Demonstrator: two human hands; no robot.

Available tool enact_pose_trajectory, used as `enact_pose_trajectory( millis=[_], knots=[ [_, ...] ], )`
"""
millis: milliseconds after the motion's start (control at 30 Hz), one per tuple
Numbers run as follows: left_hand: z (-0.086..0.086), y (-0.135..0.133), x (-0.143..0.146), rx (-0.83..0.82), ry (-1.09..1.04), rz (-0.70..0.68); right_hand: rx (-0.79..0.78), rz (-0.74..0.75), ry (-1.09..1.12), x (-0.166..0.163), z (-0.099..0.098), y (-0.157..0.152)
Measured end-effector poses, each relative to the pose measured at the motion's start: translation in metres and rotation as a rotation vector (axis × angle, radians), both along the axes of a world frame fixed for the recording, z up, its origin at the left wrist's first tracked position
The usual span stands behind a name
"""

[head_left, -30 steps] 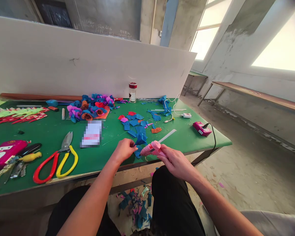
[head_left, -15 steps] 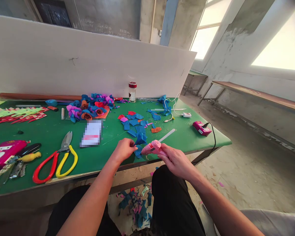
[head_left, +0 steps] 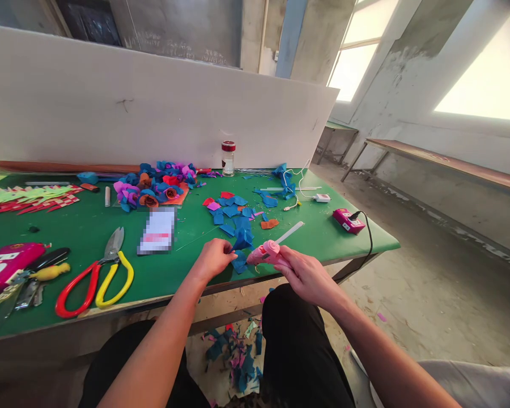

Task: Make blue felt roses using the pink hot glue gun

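A pink hot glue gun [head_left: 264, 253] is in my right hand [head_left: 308, 276], its fingers wrapped round the handle and a pale glue stick [head_left: 291, 231] jutting from the back. The nozzle points left, close to a blue paper petal [head_left: 239, 262] at the table's near edge. My left hand [head_left: 216, 259] is closed, thumb and fingertips pinching the edge of that petal. More blue paper pieces [head_left: 242, 237] lie just beyond it, with red, pink and orange scraps around them. Whether the nozzle touches the petal I cannot tell.
On the green table [head_left: 187, 272] lie red-and-yellow-handled shears [head_left: 110, 258] and a pile of paper flowers [head_left: 153, 184]. A glass jar [head_left: 228, 158] stands by the white board [head_left: 161, 102]. A magenta box [head_left: 349, 221] with a black cable sits right. Paper scraps [head_left: 240, 360] litter the floor.
My right hand has drawn the glue gun slightly to the right, its nozzle a little farther from the petal. My left hand stays in place.
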State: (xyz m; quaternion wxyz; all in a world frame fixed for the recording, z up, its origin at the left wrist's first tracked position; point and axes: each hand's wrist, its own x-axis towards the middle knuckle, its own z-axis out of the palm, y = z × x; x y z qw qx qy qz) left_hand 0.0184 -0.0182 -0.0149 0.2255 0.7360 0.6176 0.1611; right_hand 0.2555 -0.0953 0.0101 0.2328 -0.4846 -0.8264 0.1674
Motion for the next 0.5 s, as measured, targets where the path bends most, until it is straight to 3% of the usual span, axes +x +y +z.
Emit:
enact_pose_trajectory(
  millis=[500],
  knots=[
    [0.0022, -0.0015, 0.0014, -0.015, -0.027, 0.009, 0.034, -0.047, 0.006, 0.0056, 0.0007, 0.0015]
  ],
)
